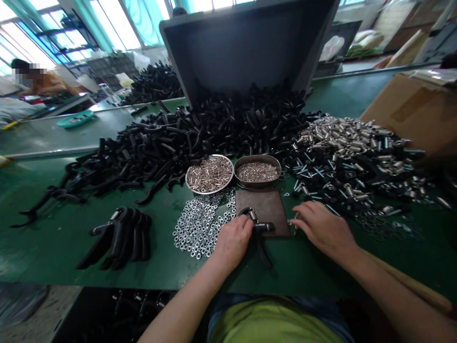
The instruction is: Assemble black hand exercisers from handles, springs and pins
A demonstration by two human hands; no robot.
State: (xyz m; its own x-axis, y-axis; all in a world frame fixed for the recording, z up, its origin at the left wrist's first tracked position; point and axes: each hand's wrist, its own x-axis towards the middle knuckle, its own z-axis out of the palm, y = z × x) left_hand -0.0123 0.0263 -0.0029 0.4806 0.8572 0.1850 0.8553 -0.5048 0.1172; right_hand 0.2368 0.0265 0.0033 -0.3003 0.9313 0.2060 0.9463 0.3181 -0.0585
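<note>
My left hand (233, 239) is closed around a black hand-grip piece (260, 228) with a small spring, holding it at the near edge of a dark brown mat (266, 204). My right hand (319, 225) rests palm down beside the mat's right edge, fingers curled over small metal parts I cannot make out. Silver washers (198, 224) lie scattered just left of my left hand.
Two metal dishes, a round one (209, 173) and an oval one (257, 171), hold small pins. Behind them is a big heap of black handles (200, 133), with springs and bolts (350, 147) to the right. Assembled grips (119, 236) lie at the left. A cardboard box (414, 109) stands at the right. A person (43, 81) sits far left.
</note>
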